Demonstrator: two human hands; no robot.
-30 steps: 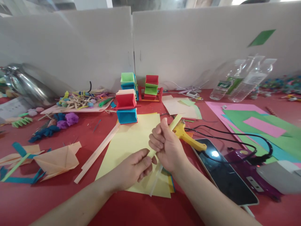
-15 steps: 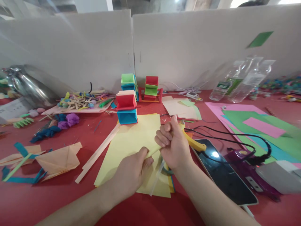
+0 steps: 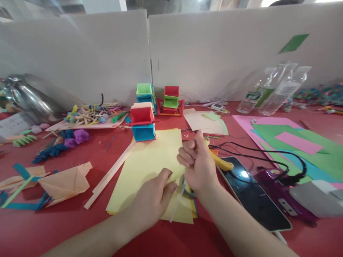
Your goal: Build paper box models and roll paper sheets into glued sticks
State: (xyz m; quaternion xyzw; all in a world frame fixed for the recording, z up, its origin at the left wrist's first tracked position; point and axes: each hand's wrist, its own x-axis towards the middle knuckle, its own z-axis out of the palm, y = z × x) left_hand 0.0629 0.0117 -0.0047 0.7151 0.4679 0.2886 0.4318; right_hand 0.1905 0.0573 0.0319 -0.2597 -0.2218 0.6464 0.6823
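A narrow pale yellow paper strip stretches between my two hands, hard to tell from the yellow sheets below. My right hand is curled into a fist around its upper end, thumb on top. At the lower end, my left hand has the strip between thumb and index finger; their exact contact is partly hidden. Under the right wrist lie a translucent strip and part of a roll of tape. Just beyond the right hand is a yellow-handled tool.
Folded paper wheels stand behind the sheets. A phone, black cables and a purple power strip lie at right, near coloured paper. Plastic bottles lean at the back. Folded paper and a metal jug are left.
My left hand has shifted slightly toward the right hand, its thumb and index finger a little further apart. Less of the strip shows between the hands. The right fist stays nearly in place.
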